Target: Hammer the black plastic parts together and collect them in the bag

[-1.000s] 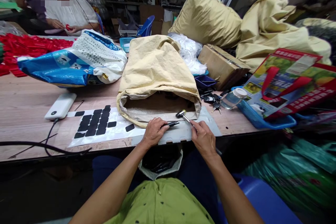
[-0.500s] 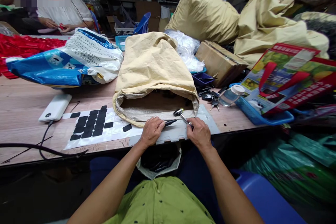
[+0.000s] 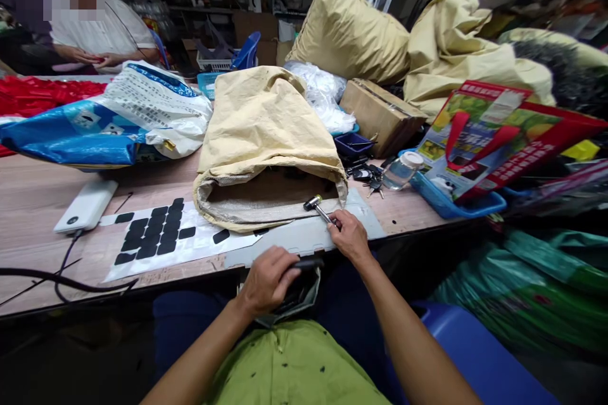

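My right hand (image 3: 350, 237) grips the handle of a small metal-headed hammer (image 3: 313, 204), whose head rests on a grey plate (image 3: 304, 235) at the table's front edge. My left hand (image 3: 266, 280) is below the table edge, closed round a slim black part (image 3: 306, 262) over a small open bag (image 3: 299, 296) in my lap. An open tan sack (image 3: 266, 139) lies on its side just behind the plate, mouth towards me.
A white sheet with several black pads (image 3: 156, 235) lies left of the sack, next to a white power bank (image 3: 85, 205) with a cable. A blue-white bag (image 3: 109, 123), cardboard box (image 3: 380, 115), keys (image 3: 368, 178), blue tray (image 3: 456, 202) and another person (image 3: 95, 31) are farther off.
My left hand has left the grey plate and dropped to the bag in my lap with the black part. My right hand stayed on the hammer.
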`<state>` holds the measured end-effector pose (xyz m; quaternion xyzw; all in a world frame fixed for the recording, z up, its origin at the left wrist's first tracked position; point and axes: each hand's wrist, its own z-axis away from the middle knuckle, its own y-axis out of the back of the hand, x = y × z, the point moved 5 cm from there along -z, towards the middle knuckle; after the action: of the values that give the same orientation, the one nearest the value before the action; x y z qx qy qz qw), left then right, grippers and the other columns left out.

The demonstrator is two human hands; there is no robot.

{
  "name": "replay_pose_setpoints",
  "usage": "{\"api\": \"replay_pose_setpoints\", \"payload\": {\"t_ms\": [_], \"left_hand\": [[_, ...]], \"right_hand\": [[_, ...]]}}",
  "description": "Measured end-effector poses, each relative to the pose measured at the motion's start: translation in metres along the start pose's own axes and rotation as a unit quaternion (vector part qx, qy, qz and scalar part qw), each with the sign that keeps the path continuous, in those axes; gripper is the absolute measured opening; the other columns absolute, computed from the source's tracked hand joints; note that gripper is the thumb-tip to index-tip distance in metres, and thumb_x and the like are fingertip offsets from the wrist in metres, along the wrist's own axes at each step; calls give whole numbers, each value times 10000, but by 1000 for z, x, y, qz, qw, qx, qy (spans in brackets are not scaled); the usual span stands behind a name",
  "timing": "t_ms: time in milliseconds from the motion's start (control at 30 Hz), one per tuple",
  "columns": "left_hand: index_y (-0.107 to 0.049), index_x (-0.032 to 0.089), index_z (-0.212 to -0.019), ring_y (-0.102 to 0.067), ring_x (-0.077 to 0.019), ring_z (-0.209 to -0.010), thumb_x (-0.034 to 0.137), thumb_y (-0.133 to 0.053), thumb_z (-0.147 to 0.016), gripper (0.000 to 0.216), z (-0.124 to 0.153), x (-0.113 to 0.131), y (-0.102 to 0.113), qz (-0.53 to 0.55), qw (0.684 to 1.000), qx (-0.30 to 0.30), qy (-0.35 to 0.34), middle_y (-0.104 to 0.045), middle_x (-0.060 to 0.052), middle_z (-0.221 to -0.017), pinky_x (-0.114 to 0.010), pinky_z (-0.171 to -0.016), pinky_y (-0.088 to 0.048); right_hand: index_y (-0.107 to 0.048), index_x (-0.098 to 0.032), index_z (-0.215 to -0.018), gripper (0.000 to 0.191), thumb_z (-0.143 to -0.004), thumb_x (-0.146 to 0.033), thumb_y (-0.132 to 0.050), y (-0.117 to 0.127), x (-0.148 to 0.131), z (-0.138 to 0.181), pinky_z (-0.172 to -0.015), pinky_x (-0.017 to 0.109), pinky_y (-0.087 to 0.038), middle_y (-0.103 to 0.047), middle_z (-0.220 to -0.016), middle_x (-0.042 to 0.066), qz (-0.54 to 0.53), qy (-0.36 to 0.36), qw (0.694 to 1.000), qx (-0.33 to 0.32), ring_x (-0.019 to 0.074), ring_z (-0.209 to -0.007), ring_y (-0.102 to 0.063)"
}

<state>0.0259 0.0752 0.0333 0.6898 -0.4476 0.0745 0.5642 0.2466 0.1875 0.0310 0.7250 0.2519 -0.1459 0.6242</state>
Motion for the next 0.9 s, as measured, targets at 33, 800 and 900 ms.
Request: {"api": "replay_pose_setpoints", "payload": {"t_ms": [33, 800, 900], "left_hand": [[-643, 206, -1139, -588, -215, -893, 328, -487, -1027, 227, 14, 5, -8, 1, 1000, -23, -9, -655, -73, -957, -351, -814, -457], [-742, 213, -845, -686, -242, -918, 392, -494, -947, 323, -216, -33, -1, -125, 951, -83, 269, -762, -94, -930, -303, -752, -467], [-750, 185, -980, -697, -289, -1021, 414, -592, -883, 294, -241, -42, -31, -109, 930, -125, 327, -760, -153, -1075, -330, -808, -495]], "right_hand": [[-650, -228, -899, 120, -809, -238, -573, 0, 0, 0, -765, 287, -370, -585, -829, 9, 3, 0, 1000, 0, 185, -829, -537], [-691, -224, -889, 106, -800, -201, -636, 4, -2, 2, -804, 292, -388, -644, -871, 15, -21, -10, 1000, -2, 191, -875, -567], [-692, -228, -887, 108, -797, -195, -642, 5, -3, 2, -797, 296, -383, -641, -864, 12, -17, -16, 1000, -3, 191, -862, -561]]}}
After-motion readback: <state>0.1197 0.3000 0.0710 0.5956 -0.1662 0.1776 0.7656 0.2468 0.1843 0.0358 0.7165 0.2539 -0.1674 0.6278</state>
